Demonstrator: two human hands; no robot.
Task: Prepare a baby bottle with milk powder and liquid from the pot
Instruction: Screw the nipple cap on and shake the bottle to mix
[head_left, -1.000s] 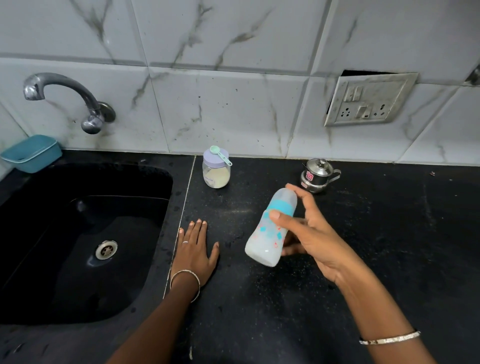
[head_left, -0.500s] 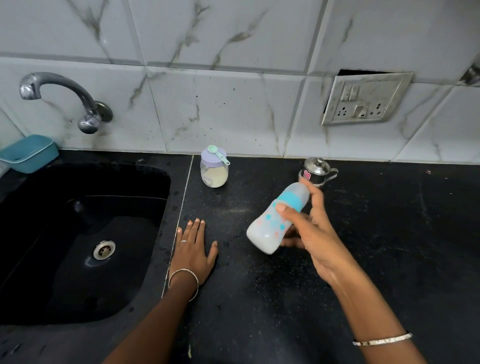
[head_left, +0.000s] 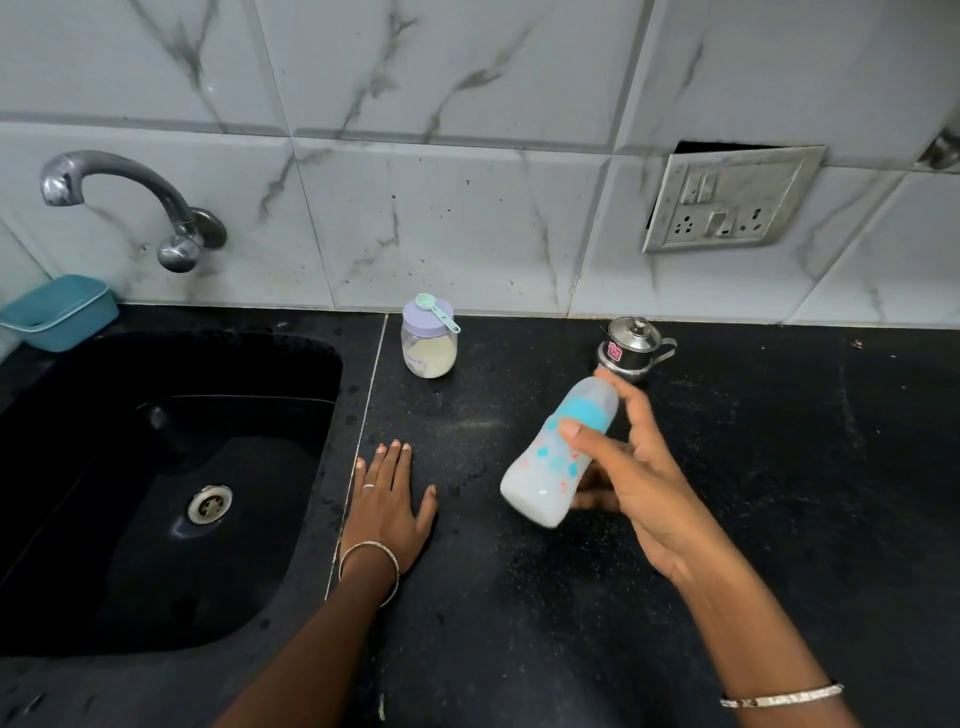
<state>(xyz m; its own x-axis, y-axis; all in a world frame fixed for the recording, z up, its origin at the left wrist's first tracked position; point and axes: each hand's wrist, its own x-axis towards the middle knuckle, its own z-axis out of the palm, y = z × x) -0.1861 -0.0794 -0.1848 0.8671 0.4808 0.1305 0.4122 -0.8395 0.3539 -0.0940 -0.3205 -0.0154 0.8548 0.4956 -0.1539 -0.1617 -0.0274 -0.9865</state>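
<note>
Baby bottle (head_left: 558, 452), collared in teal and cloudy white inside, is being held tilted over the black countertop (head_left: 779, 467), its capped end pointing toward 1 o'clock and its base toward 7 o'clock. The right hand (head_left: 639, 483) is gripping it from the 3 o'clock side, thumb curling across the front below the collar and fingers wrapping behind. Just beyond the cap, at 1 o'clock, a small lidded steel pot (head_left: 631, 351) is standing on the counter; whether the fingertips are touching it cannot be told. At 11 o'clock a jar of milk powder (head_left: 430, 348) is standing near the wall, a green scoop (head_left: 436, 310) lying across its lilac lid. At 9 o'clock the left hand (head_left: 387, 499) is resting flat on the counter, fingers straight, holding nothing, beside the black sink (head_left: 104, 519). At 10 o'clock a tap (head_left: 130, 179) is projecting from the tiled wall above a blue tub (head_left: 62, 312); at 2 o'clock a socket plate (head_left: 727, 200) is hanging askew.
</note>
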